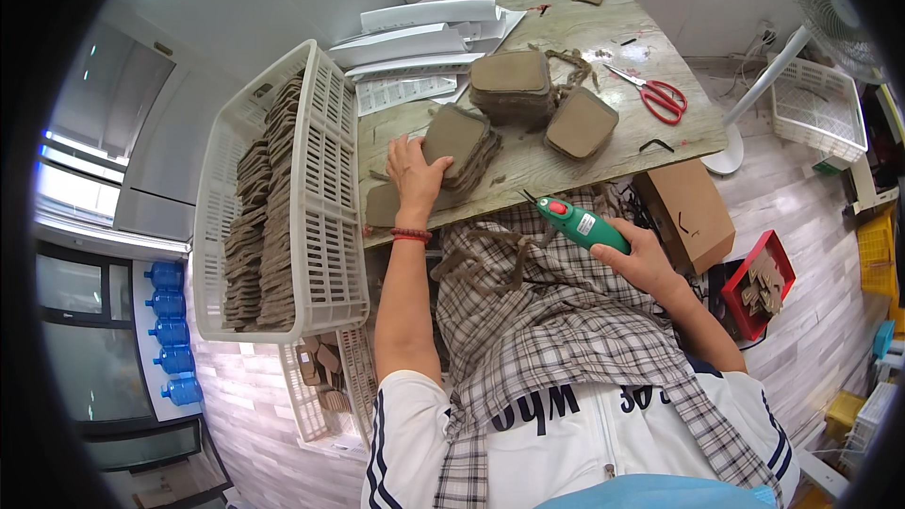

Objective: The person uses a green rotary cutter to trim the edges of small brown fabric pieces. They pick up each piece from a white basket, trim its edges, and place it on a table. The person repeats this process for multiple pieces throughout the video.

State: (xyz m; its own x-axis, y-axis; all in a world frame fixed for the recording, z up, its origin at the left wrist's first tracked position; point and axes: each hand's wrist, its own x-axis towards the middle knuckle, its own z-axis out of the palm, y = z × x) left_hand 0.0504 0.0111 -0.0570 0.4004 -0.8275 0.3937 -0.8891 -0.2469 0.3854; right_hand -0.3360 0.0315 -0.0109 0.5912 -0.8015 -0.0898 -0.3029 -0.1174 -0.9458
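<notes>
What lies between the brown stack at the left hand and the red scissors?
Between that stack and the scissors, the head view shows a brown pile and a rounded brown block.

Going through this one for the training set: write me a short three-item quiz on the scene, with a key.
1. Multiple choice: what does the right hand hold?
A) a brown pad
B) a green tool with a red button
C) a blue bottle

2. True or false: the red-handled scissors lie on the table, away from both hands.

3. Fill in: the left hand touches a stack of brown pads; left of it stands a white slatted ____ holding rows of brown pieces.

Key: 1. B, the green tool; 2. True; 3. crate.
</notes>
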